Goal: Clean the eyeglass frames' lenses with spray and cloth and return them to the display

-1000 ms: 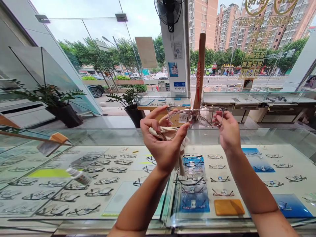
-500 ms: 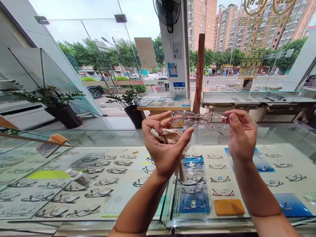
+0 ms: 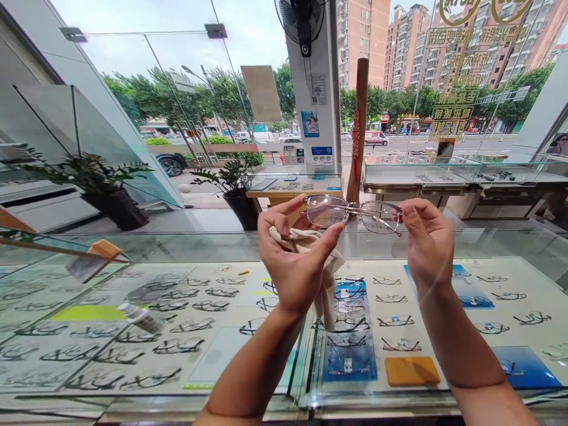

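A pair of thin-framed eyeglasses (image 3: 378,216) is held up above the glass counter, with its temples folded behind the clear lenses. My right hand (image 3: 426,242) pinches the frame's right end between thumb and fingers. My left hand (image 3: 293,254) is closed around a cream cleaning cloth (image 3: 327,290), whose loose part hangs below the palm. The left fingers reach behind the left lens and the thumb lies just below it; whether they touch the glasses there is hard to see.
Beneath my arms, the glass counter (image 3: 213,239) displays rows of eyeglasses. A white bottle (image 3: 141,318) and an orange-brown case (image 3: 412,371) lie on the counter. At left is a mirror with a wooden stand (image 3: 104,251). Beyond are potted plants (image 3: 237,201) and more showcases (image 3: 412,171).
The glasses and my right hand have shifted slightly left and up. The cloth in my left hand now hangs more spread out below the palm.
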